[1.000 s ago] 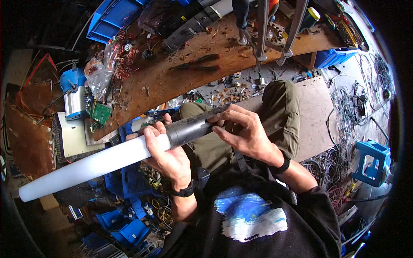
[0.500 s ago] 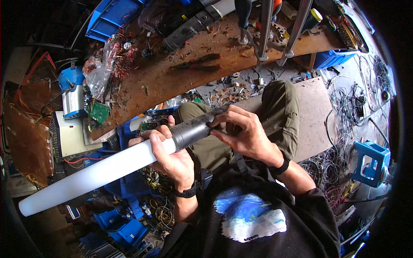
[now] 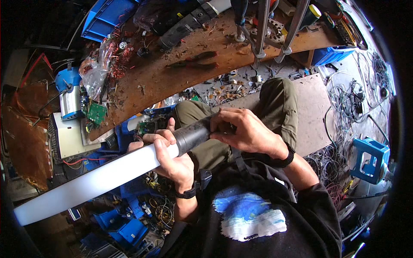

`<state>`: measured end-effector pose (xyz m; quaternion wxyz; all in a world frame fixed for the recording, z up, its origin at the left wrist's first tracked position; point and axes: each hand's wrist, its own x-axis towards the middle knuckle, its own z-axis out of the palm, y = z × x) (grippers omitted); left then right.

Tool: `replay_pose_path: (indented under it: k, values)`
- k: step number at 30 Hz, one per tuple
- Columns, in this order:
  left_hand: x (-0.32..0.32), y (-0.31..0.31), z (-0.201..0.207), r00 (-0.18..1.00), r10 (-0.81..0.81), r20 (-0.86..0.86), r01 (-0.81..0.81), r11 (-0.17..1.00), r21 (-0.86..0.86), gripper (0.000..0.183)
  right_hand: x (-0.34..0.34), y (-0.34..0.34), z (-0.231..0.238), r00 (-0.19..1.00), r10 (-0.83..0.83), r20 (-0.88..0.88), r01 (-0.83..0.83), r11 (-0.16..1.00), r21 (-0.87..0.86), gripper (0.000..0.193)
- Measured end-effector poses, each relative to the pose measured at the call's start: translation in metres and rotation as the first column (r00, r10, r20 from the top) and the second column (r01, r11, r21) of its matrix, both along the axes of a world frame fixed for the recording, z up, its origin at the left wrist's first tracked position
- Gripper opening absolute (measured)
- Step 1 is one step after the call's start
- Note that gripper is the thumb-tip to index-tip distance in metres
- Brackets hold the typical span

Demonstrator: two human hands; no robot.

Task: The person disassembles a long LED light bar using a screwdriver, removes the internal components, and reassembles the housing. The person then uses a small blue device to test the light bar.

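A long tapering light wand lies slantwise across my lap, made of a white translucent tube (image 3: 94, 179) and a black cylindrical handle (image 3: 194, 136). My left hand (image 3: 168, 157) is wrapped round it where the white tube meets the handle, with the thumb on top. At the handle's far right end, the bent fingers and thumb of my right hand (image 3: 247, 133) grip the black part. That hand covers the end, so whatever lies under its fingertips is hidden. The narrow white end points to the lower left.
Ahead is a brown workbench (image 3: 150, 92) with pliers (image 3: 191, 61), another black and white wand (image 3: 185, 34) and metal posts (image 3: 261, 32). A green circuit board (image 3: 96, 112) lies at its left edge. Tangled cables (image 3: 348, 103) cover the floor at right, near a blue frame (image 3: 369, 160).
The wand's white end has swung a little lower and left. My right hand has rolled slightly over the handle's end. My left hand keeps its hold.
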<state>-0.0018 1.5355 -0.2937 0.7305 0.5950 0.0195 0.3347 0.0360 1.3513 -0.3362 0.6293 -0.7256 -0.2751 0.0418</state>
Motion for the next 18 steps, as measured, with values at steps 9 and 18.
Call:
replay_pose_path:
  k: [9,18]
  values:
    - [0.005,-0.006,-0.001,0.997,0.037,0.069,-0.042,0.997,0.071,0.024,-0.014,0.013,-0.004,0.979,-0.183,0.085,0.184,0.983,0.003,0.021]
    - [0.007,-0.007,-0.002,0.984,0.067,0.165,-0.080,0.994,0.073,0.025,-0.026,0.029,0.002,0.924,-0.380,-0.050,0.383,0.913,0.138,0.023]
